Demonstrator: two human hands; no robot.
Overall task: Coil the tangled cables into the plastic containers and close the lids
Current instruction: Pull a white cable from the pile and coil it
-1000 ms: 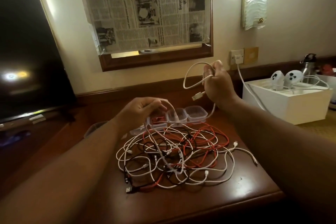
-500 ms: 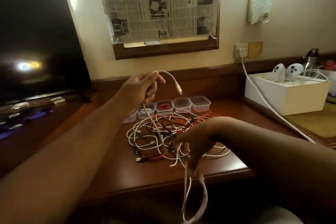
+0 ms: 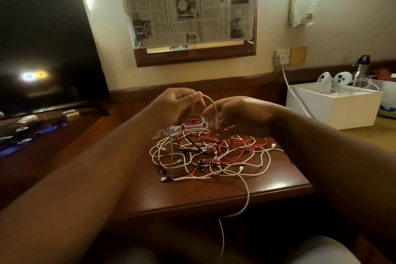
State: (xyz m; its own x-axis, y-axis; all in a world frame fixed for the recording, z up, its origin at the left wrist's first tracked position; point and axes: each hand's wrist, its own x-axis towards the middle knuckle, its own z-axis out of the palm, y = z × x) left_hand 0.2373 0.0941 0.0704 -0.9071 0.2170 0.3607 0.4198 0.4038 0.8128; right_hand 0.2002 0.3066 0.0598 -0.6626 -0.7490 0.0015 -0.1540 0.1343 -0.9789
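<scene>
A tangle of white, red and black cables (image 3: 212,154) lies on the wooden table (image 3: 214,195). My left hand (image 3: 180,103) pinches a white cable (image 3: 209,102) near one end; the cable arcs over to my right hand (image 3: 233,113), which grips it by its plug end. From my left hand the same cable drops to the table, runs forward and hangs over the front edge. Small clear plastic containers (image 3: 194,125) stand behind the tangle, partly hidden by my hands; one holds a coiled red cable.
A dark TV screen (image 3: 42,38) stands at the left over a low shelf. A white box (image 3: 334,105) with two white controllers and a steel bottle sits at the right. A plugged-in white cord (image 3: 289,88) runs from a wall socket.
My right hand has risen from below the table's front edge to meet my left hand above the containers. The loop that hung from it now trails off the table edge.
</scene>
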